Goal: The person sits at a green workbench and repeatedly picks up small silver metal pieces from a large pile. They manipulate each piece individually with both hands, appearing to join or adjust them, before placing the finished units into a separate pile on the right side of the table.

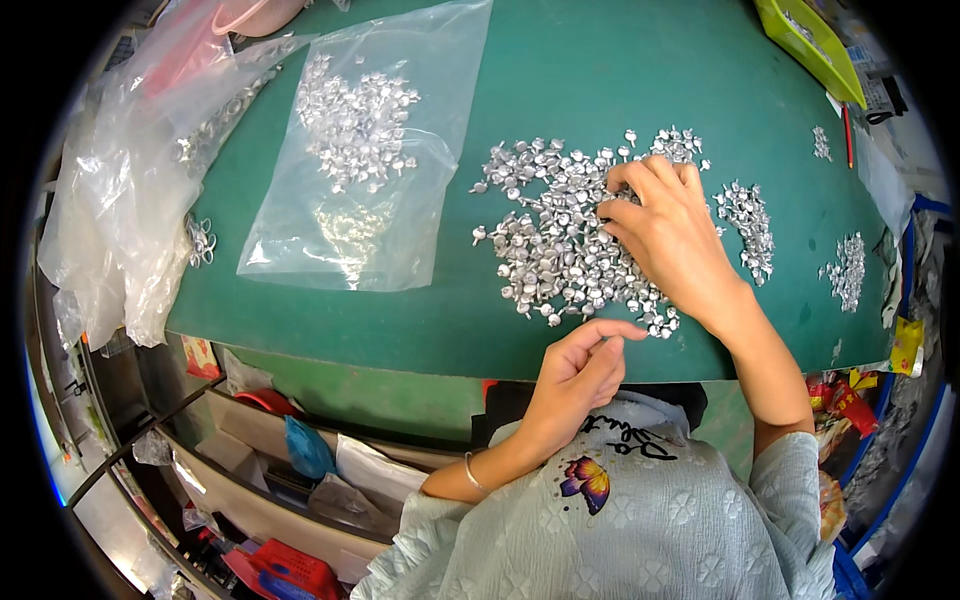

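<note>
A broad heap of small silvery metal pieces (560,235), each with a round head and a short stem, lies on the green table (420,335). My right hand (672,228) is over the heap's right side. Its fingers are bent, with the thumb and fingertips apart and touching the pieces. At the table's front edge, my left hand (585,375) is closed, its index finger stretched toward the heap's near end. What it may hold inside is hidden.
Smaller piles of pieces (745,230) lie right of the heap. A clear plastic bag (400,225) with similar pieces is to the left, beside crumpled plastic bags (110,220). A yellow-green basket (815,45) and a red pencil (848,138) are at far right. Below stands an open drawer (270,505).
</note>
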